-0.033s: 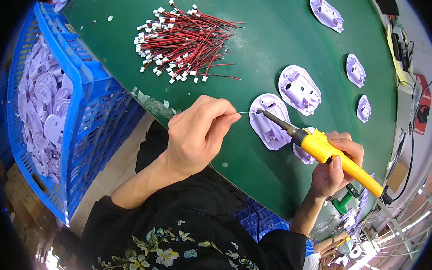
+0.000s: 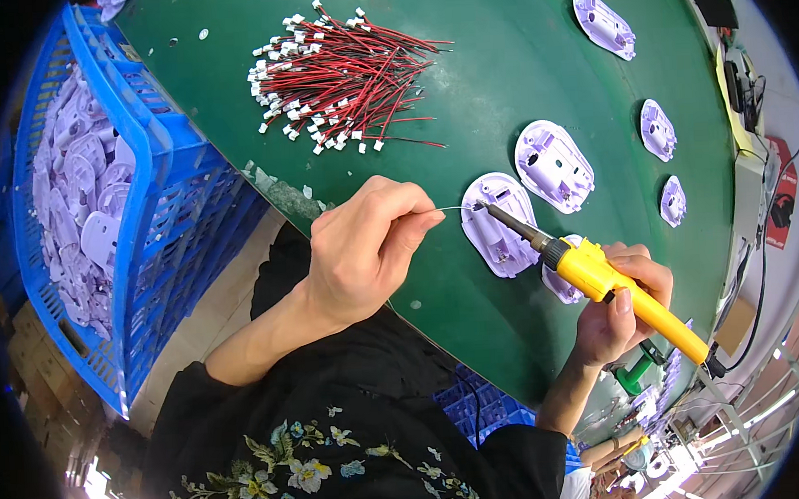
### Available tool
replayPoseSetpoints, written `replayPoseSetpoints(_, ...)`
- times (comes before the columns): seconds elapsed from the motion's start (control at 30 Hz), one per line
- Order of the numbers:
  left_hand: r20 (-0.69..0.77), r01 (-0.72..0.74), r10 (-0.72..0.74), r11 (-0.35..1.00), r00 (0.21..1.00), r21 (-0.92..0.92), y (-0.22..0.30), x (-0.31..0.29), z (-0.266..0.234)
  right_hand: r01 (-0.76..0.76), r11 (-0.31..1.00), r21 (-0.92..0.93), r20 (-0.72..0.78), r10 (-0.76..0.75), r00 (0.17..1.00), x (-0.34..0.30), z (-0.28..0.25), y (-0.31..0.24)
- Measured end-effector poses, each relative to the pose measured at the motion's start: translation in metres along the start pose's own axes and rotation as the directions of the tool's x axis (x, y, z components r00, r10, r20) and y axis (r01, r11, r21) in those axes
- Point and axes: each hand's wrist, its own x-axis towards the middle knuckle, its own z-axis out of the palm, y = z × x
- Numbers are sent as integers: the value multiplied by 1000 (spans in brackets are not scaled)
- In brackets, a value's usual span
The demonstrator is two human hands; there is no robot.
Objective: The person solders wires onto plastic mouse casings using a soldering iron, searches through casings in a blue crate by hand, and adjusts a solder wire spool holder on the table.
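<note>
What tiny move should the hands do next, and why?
Perhaps the left hand should feed the thin wire in slightly: its far end is right by the dark tip of the yellow soldering iron, which the right hand holds over the pale purple shell.

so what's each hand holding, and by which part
Right hand: soldering iron, by its yellow handle. Left hand: thin wire, pinched just behind its exposed length.

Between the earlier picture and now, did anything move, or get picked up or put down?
Nothing visibly changed; nothing was taken hold of or let go. The left hand still pinches a thin wire, the right hand still holds the yellow soldering iron over the same purple shell, and the red-and-black leads lie as before.
</note>
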Motion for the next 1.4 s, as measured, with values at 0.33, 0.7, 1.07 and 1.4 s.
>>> replayPoseSetpoints(0.33,107,277,-263,781,959,-560,15,7,-12,-34,999,29,-54,36,998,-3,-6,-5)
replayPoseSetpoints(0.7,217,339,-262,768,940,-544,36,29,-17,19,1000,-24,-188,-23,982,-10,-33,-16)
replayPoseSetpoints(1.07,427,-14,20,1000,904,-18,86,88,41,118,967,-224,-724,-246,645,-58,-123,-15)
replayPoseSetpoints(1.4,644,-563,435,827,630,-8,126,118,261,27,936,-351,-851,-331,409,-81,-168,-11)
